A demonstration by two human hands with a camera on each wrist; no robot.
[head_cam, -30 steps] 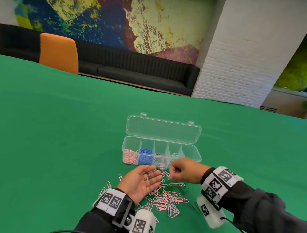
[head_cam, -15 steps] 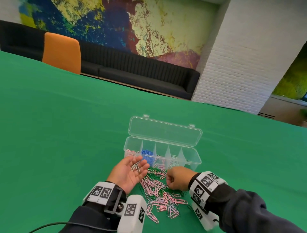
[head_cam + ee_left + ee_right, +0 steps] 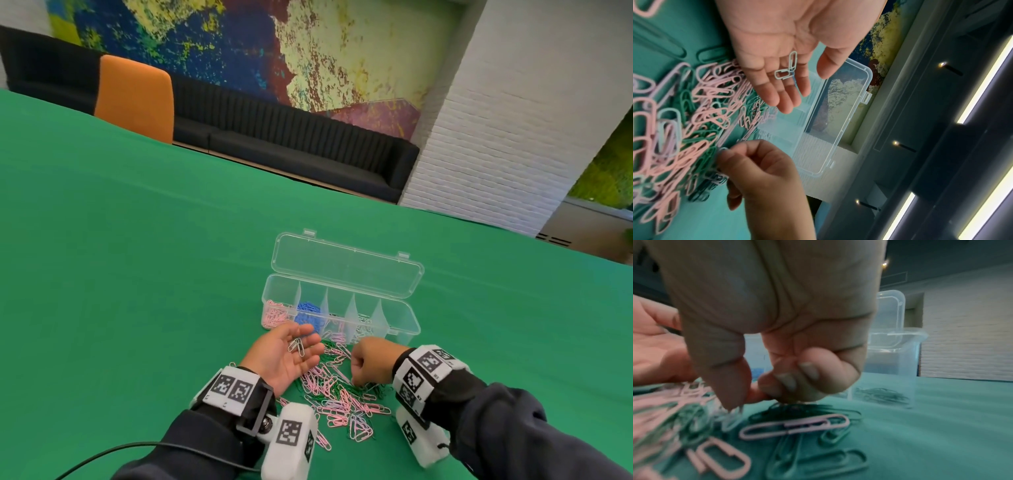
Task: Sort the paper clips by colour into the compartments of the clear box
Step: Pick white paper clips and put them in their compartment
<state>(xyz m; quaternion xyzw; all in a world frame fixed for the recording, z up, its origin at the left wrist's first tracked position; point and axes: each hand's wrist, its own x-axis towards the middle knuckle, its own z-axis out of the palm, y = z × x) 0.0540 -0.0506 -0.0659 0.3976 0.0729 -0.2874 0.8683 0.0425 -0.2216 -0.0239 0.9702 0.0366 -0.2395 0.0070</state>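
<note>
We find no readable words, brands or numbers; only black-and-white square code markers (image 3: 233, 388) on the white wrist bands (image 3: 424, 371) and camera housings.

Black sofa (image 3: 294, 137) (orange chair (image 3: 135, 99) beside) under colourful mural (image 3: 274, 44).

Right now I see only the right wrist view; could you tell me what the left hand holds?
Observer: The left hand lies open, palm up, with a few white clips on its fingers.
Operator: Thanks. What is in the left end of the box?
Observer: Pink clips fill the leftmost compartment, blue clips the next.
Operator: Does the right hand have anything?
Observer: It pinches a pale clip at the edge of the pile.
</note>
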